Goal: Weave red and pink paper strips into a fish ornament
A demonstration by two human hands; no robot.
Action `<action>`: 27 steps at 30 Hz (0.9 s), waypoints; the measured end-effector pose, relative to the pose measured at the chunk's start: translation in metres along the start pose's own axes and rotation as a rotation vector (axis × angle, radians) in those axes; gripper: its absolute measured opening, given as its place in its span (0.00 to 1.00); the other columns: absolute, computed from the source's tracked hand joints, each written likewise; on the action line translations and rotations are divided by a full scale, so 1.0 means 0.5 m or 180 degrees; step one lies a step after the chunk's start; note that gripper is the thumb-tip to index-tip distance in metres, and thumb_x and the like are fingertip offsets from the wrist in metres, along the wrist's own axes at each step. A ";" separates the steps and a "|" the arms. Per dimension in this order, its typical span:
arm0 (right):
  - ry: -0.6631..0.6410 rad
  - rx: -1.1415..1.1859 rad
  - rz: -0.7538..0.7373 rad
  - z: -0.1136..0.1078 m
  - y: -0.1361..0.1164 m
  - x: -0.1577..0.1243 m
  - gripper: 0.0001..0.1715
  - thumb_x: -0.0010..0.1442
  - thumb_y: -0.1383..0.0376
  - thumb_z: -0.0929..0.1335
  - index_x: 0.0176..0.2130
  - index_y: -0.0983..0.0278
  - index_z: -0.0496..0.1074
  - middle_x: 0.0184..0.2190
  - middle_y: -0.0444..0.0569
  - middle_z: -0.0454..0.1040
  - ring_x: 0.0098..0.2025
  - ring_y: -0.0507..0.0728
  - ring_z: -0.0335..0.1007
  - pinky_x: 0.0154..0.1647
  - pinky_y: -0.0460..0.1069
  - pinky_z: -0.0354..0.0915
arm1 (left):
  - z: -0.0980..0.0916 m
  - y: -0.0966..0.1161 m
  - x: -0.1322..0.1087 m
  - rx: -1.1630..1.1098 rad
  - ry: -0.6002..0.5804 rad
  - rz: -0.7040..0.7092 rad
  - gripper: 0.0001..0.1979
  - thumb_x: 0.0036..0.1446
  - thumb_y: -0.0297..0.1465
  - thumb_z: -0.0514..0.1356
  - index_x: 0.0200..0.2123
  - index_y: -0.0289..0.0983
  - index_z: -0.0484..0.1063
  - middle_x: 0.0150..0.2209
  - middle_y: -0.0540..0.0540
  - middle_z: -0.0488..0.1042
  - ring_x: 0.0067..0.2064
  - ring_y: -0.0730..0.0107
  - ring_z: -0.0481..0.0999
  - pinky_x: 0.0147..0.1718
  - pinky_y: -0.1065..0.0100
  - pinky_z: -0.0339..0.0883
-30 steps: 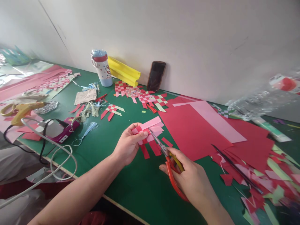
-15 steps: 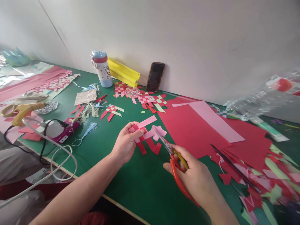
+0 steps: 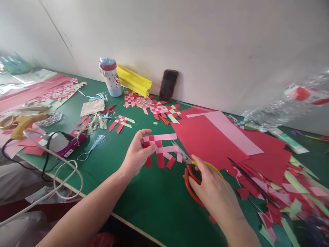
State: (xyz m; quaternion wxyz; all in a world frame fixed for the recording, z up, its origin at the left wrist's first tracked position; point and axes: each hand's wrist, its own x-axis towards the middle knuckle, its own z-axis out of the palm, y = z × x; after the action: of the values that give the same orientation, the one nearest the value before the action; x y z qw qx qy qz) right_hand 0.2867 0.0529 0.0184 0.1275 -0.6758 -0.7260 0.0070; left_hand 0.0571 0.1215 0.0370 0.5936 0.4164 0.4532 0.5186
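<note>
Trimming of woven paper, head view. The left grip (image 3: 137,151) pinches a red-and-pink woven paper piece (image 3: 160,150) at its woven end, the thumb lying over the checkered part. From this grip, two pink strips extend rightward and red strips hang downward. The right grip (image 3: 212,185) is closed around the red and yellow handles of the scissors (image 3: 188,160); the blades point up and left from it, toward the left grip, with the tips at the free end of the lower pink strip. Whether the blades touch that strip cannot be told. Small pink and red cut pieces lie just right of and below the left grip, near the blades.

Both grips are above the green desk (image 3: 154,209). Beyond the right grip lie large red sheets (image 3: 205,144) with a broad pink strip (image 3: 233,132) across them; to its right are a pile of paper scraps (image 3: 276,202) and a dark slender tool (image 3: 253,181). Left of the left grip lies a blue tassel (image 3: 95,146), and beyond it another woven piece (image 3: 120,122). Farther beyond the left grip, a phone (image 3: 168,85) leans against the wall (image 3: 205,51).
</note>
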 end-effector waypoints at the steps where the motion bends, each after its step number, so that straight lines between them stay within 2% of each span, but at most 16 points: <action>1: -0.0009 -0.0025 -0.0066 0.001 -0.001 -0.002 0.30 0.58 0.61 0.64 0.59 0.63 0.62 0.44 0.55 0.78 0.44 0.63 0.76 0.37 0.54 0.72 | 0.000 0.001 0.000 -0.0080 -0.0072 -0.0102 0.25 0.51 0.26 0.65 0.52 0.38 0.62 0.31 0.50 0.76 0.33 0.71 0.77 0.35 0.70 0.72; 5: 0.0035 -0.0139 -0.0329 0.004 -0.008 -0.013 0.29 0.59 0.63 0.64 0.59 0.64 0.62 0.44 0.56 0.78 0.45 0.63 0.76 0.39 0.55 0.73 | 0.000 0.005 -0.001 -0.0310 -0.0336 -0.0417 0.28 0.50 0.30 0.68 0.53 0.37 0.61 0.33 0.47 0.78 0.33 0.67 0.79 0.34 0.67 0.74; 12: -0.0006 -0.0205 -0.0477 -0.006 -0.016 -0.028 0.27 0.58 0.63 0.67 0.57 0.62 0.66 0.42 0.54 0.78 0.43 0.63 0.77 0.34 0.54 0.73 | 0.003 0.001 -0.009 -0.0008 -0.0732 -0.0714 0.20 0.56 0.37 0.64 0.50 0.38 0.66 0.31 0.49 0.76 0.29 0.70 0.77 0.29 0.70 0.72; 15: -0.0060 -0.0317 -0.0461 -0.013 -0.019 -0.033 0.27 0.57 0.63 0.69 0.56 0.62 0.67 0.40 0.52 0.79 0.42 0.62 0.77 0.32 0.53 0.73 | 0.003 -0.002 -0.010 0.0160 -0.0905 -0.0692 0.18 0.58 0.37 0.63 0.49 0.38 0.67 0.32 0.47 0.77 0.30 0.71 0.77 0.30 0.71 0.71; 18: -0.0036 -0.0360 -0.0461 -0.016 -0.024 -0.037 0.25 0.57 0.63 0.70 0.54 0.61 0.68 0.40 0.51 0.79 0.42 0.62 0.77 0.34 0.53 0.74 | 0.001 -0.003 -0.011 0.0237 -0.0983 -0.0660 0.18 0.58 0.37 0.63 0.49 0.37 0.67 0.33 0.46 0.77 0.31 0.71 0.77 0.30 0.71 0.70; 23: -0.0092 -0.0148 -0.0510 -0.021 -0.034 -0.036 0.25 0.55 0.63 0.71 0.53 0.59 0.70 0.42 0.50 0.78 0.42 0.62 0.77 0.36 0.53 0.74 | 0.000 -0.003 -0.012 -0.0077 -0.1158 -0.0758 0.20 0.55 0.33 0.66 0.50 0.36 0.67 0.34 0.46 0.77 0.31 0.70 0.78 0.32 0.70 0.71; 25: -0.0127 0.0046 -0.0512 -0.033 -0.032 -0.032 0.21 0.57 0.62 0.70 0.51 0.58 0.72 0.42 0.50 0.79 0.43 0.62 0.76 0.38 0.54 0.74 | 0.002 0.000 -0.012 -0.0188 -0.1202 -0.0818 0.23 0.52 0.31 0.68 0.50 0.36 0.66 0.34 0.46 0.77 0.32 0.70 0.78 0.33 0.70 0.72; 27: -0.0139 0.0326 -0.0406 -0.049 -0.027 -0.025 0.13 0.62 0.62 0.66 0.46 0.58 0.74 0.39 0.48 0.80 0.40 0.60 0.77 0.37 0.53 0.74 | 0.003 0.002 -0.013 -0.0218 -0.1170 -0.0838 0.25 0.50 0.29 0.69 0.50 0.36 0.65 0.33 0.46 0.78 0.31 0.70 0.78 0.32 0.71 0.72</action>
State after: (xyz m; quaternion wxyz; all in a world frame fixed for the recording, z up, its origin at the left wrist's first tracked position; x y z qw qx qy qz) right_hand 0.2791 0.0352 0.0424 0.1462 -0.6205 -0.7688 0.0507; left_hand 0.0578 0.1154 0.0390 0.7425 0.4207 0.3699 0.3672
